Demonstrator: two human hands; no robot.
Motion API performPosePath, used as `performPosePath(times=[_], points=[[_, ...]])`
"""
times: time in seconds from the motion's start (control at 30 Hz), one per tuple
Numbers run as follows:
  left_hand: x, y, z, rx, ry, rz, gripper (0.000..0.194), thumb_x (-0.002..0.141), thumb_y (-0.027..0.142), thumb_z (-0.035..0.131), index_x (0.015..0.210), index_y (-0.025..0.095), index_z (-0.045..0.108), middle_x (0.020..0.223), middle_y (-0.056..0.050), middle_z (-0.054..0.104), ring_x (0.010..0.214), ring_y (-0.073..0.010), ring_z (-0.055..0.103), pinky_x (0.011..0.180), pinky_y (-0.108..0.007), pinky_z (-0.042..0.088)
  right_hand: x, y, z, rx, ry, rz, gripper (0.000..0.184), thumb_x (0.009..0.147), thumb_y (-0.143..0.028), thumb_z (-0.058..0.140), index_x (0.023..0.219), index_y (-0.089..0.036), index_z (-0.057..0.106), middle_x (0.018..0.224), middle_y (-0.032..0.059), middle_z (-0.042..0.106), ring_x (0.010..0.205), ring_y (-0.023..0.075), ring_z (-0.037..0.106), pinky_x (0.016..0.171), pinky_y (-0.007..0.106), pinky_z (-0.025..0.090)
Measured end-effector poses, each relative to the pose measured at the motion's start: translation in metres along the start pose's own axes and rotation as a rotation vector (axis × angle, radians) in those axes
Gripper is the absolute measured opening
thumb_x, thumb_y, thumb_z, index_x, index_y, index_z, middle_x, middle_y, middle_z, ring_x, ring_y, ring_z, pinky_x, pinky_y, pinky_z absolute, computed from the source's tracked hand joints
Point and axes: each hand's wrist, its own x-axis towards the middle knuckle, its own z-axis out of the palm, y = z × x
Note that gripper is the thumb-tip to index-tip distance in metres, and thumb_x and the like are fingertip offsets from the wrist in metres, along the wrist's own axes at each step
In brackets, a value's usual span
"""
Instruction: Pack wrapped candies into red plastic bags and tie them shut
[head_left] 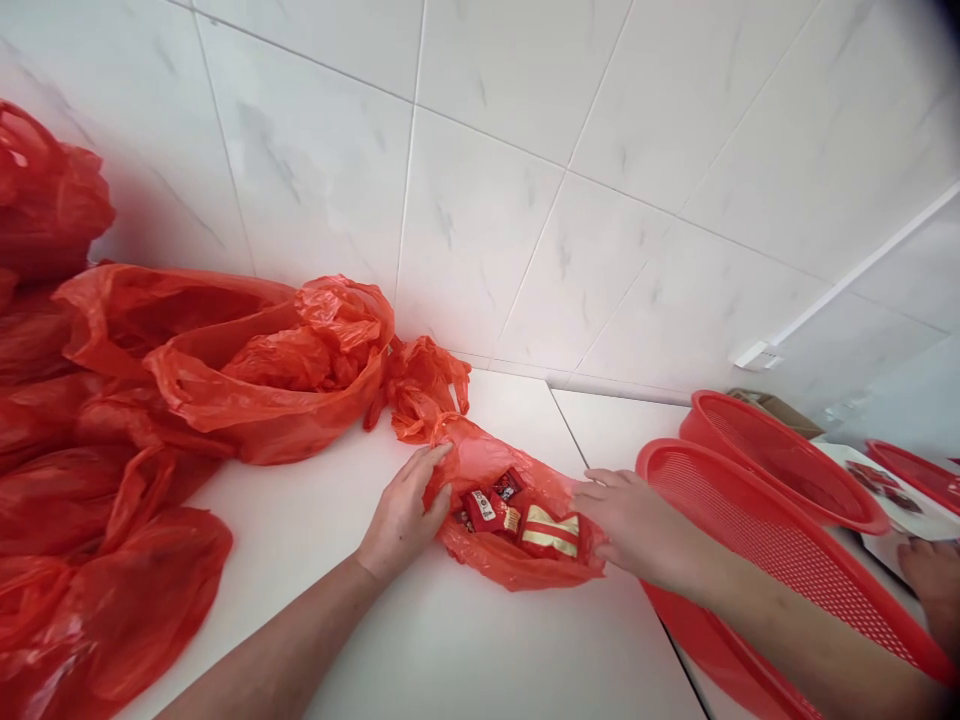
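Observation:
A red plastic bag (480, 555) lies open on the white counter (450, 640), with several wrapped sweets inside. They include a red and gold packet (549, 532), a red packet (484, 510) and a dark packet (508, 485). My left hand (403, 512) grips the bag's near-left rim. My right hand (634, 525) holds the opposite rim, its fingers spread over the plastic. The bag's mouth is stretched between my hands, and its lower contents are hidden by the red plastic.
A heap of red plastic bags (97, 450) fills the counter's left side against the white tiled wall (465, 210). Stacked red mesh baskets (757, 520) stand at right. Beyond them are a cardboard box (776, 412), a white tray (892, 490) and another person's hand (930, 580).

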Motion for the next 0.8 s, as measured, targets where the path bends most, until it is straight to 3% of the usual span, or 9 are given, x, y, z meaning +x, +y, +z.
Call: performPosePath(times=[0.13,0.27,0.37,0.47,0.53,0.67,0.73,0.8], points=[[0.000,-0.004,0.002,0.028,0.025,0.001,0.047,0.083,0.016,0.048,0.130,0.021,0.044,0.129,-0.010,0.054,0.122,-0.0230,0.049,0.103,-0.039,0.041,0.002,0.007,0.023,-0.206,-0.020,0.025,0.026,0.068,-0.001,0.054,0.084,-0.017,0.064,0.080,0.0077,0.066,0.083,0.0264,0.057,0.076,0.038,0.036],[0.000,-0.004,0.002,0.019,0.034,0.003,0.047,0.084,0.016,0.048,0.130,0.022,0.044,0.129,-0.010,0.054,0.121,-0.0224,0.050,0.102,-0.038,0.041,0.004,0.014,0.006,-0.146,0.032,0.035,0.025,0.071,0.003,0.046,0.063,-0.018,0.058,0.064,0.0041,0.060,0.069,0.0205,0.054,0.067,0.034,0.035],[0.000,0.001,-0.002,-0.017,0.047,0.008,0.047,0.084,0.015,0.048,0.131,0.023,0.043,0.126,-0.008,0.055,0.119,-0.0209,0.050,0.102,-0.037,0.041,0.000,0.017,-0.027,0.237,0.204,0.122,0.022,0.080,-0.008,0.046,0.070,-0.021,0.059,0.078,0.0012,0.064,0.080,0.0193,0.057,0.071,0.031,0.039],[0.005,0.012,-0.008,-0.062,0.107,-0.036,0.045,0.085,0.014,0.048,0.129,0.023,0.045,0.120,-0.008,0.058,0.110,-0.0193,0.055,0.094,-0.034,0.045,-0.004,0.013,-0.051,0.705,0.526,0.325,0.012,0.084,-0.027,0.051,0.089,-0.025,0.062,0.101,-0.0001,0.066,0.094,0.0200,0.059,0.081,0.033,0.043],[0.010,0.024,-0.015,-0.100,0.162,-0.079,0.044,0.085,0.014,0.048,0.127,0.025,0.048,0.119,-0.007,0.059,0.104,-0.0179,0.057,0.089,-0.031,0.048,-0.002,0.005,-0.057,0.968,0.725,0.412,0.015,0.084,-0.032,0.054,0.094,-0.026,0.063,0.104,0.0003,0.066,0.095,0.0197,0.060,0.084,0.034,0.044],[0.029,0.057,-0.033,-0.169,0.239,-0.120,0.043,0.083,0.011,0.048,0.123,0.027,0.053,0.120,-0.004,0.061,0.104,-0.0167,0.058,0.083,-0.028,0.048,0.014,-0.017,-0.057,1.526,1.007,0.437,0.016,0.080,-0.037,0.063,0.090,-0.025,0.064,0.096,0.0024,0.069,0.092,0.0188,0.062,0.082,0.033,0.048],[0.041,0.074,-0.044,-0.192,0.225,-0.074,0.043,0.082,0.008,0.048,0.119,0.028,0.056,0.120,-0.003,0.062,0.105,-0.0162,0.058,0.083,-0.027,0.048,0.026,-0.024,-0.055,1.803,1.052,0.476,0.018,0.078,-0.037,0.066,0.091,-0.025,0.065,0.089,0.0032,0.069,0.087,0.0190,0.064,0.078,0.033,0.052],[0.054,0.089,-0.055,-0.186,0.158,0.006,0.047,0.081,0.006,0.048,0.121,0.029,0.055,0.120,-0.002,0.062,0.105,-0.0157,0.059,0.083,-0.026,0.048,0.037,-0.024,-0.052,2.061,1.066,0.490,0.017,0.078,-0.035,0.067,0.092,-0.025,0.065,0.070,-0.0002,0.066,0.069,0.0143,0.064,0.071,0.031,0.054]])
